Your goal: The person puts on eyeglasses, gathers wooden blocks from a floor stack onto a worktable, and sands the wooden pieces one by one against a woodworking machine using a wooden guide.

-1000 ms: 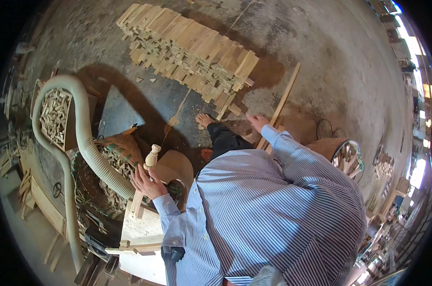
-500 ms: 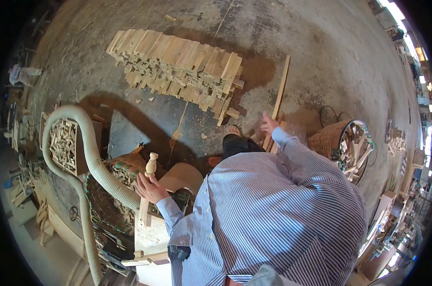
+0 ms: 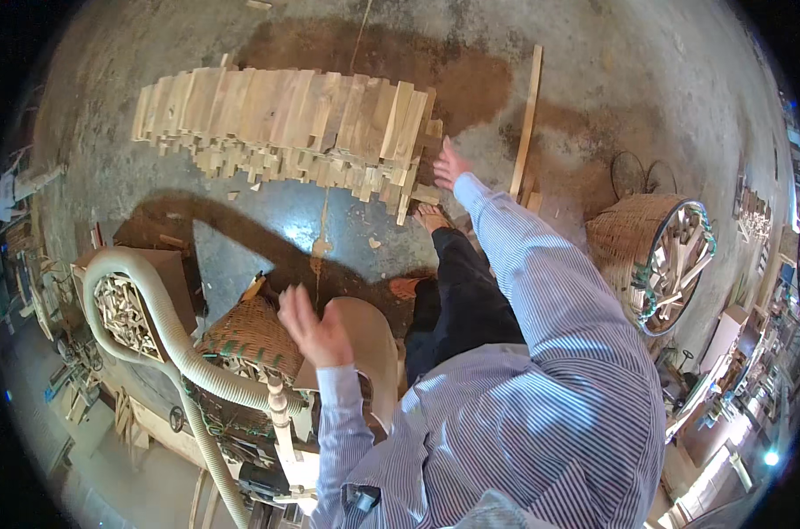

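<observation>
Tan flat slats (image 3: 321, 113) near right fingers (image 3: 449, 152)

No lettering, labels or numbers readable; view's outer edges seem too blurred.

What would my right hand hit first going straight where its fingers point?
Your right hand would probably meet the right end of the wooden strip stack first, though depth is unclear.

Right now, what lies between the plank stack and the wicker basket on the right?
In the head view, a long wooden strip lies on the floor between them, another piece by its near end; the right hand shows too.
</observation>
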The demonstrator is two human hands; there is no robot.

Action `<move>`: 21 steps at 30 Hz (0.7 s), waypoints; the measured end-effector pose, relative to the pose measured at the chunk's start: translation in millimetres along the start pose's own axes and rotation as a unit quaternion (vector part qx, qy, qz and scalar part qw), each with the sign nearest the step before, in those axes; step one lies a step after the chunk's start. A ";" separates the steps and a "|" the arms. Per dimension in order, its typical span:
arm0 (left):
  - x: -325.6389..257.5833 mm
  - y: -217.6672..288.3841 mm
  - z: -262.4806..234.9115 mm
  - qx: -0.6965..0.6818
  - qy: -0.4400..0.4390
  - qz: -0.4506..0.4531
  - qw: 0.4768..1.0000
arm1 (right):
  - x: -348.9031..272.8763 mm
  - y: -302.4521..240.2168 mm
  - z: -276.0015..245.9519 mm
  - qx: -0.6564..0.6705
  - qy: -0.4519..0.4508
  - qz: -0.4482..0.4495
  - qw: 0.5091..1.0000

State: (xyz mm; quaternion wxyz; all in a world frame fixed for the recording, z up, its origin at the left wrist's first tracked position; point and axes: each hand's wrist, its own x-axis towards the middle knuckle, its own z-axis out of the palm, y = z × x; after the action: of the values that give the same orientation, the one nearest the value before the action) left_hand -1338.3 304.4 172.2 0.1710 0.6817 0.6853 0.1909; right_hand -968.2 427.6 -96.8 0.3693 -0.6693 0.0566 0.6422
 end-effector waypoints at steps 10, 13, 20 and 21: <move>137.4 72.5 231.4 0.041 -0.182 0.185 0.965 | 138.9 6.6 32.8 0.108 0.016 0.007 0.994; 155.7 73.5 256.4 0.057 -0.160 0.171 0.970 | 151.5 9.0 38.7 0.122 0.010 -0.001 0.993; 193.6 77.7 304.9 0.103 -0.176 0.229 0.952 | 137.3 -11.2 55.0 0.071 -0.001 -0.026 0.997; 198.3 79.2 313.9 0.114 -0.174 0.237 0.949 | 135.2 -14.2 56.2 0.061 -0.012 -0.020 0.998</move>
State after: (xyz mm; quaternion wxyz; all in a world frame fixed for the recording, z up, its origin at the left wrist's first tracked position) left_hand -1116.7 511.4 -56.2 0.1588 0.8619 0.4808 0.0252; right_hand -983.4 523.6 -207.2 0.4231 -0.6387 0.0773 0.6381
